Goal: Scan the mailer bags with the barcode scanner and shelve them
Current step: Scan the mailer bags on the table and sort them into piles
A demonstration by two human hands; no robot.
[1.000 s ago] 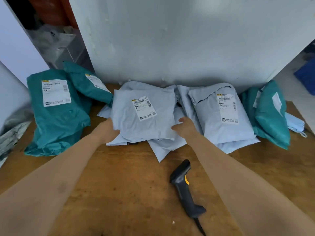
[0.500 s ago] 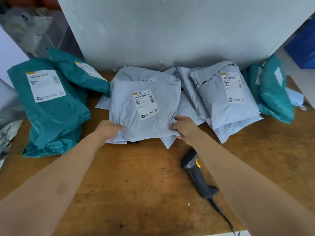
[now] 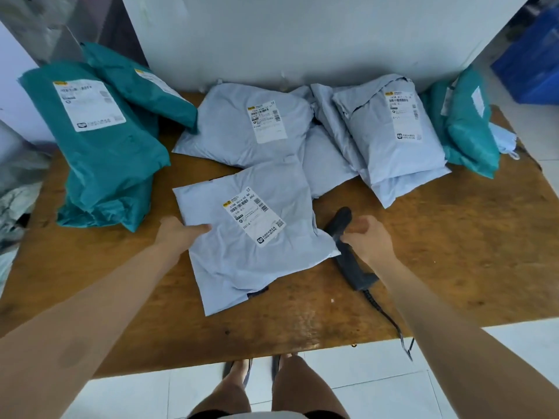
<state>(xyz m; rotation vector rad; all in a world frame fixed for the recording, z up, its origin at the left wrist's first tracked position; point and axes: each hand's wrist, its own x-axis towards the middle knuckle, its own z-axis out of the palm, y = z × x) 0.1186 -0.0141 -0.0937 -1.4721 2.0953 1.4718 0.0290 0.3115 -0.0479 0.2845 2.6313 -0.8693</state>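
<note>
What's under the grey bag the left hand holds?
Under the light grey plastic mailer bag lies the brown wooden table. Something small and dark pokes out at its near edge; the bag covers the rest, so what it is stays hidden.

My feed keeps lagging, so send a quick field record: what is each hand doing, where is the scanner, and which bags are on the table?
left hand: grips the left edge of the front grey mailer, label facing up
right hand: fingers curled round the barcode scanner
scanner position: lying on the wooden table, right of the front mailer
waiting bags: grey mailers along the back wall, teal bags at the left and right ends
</note>
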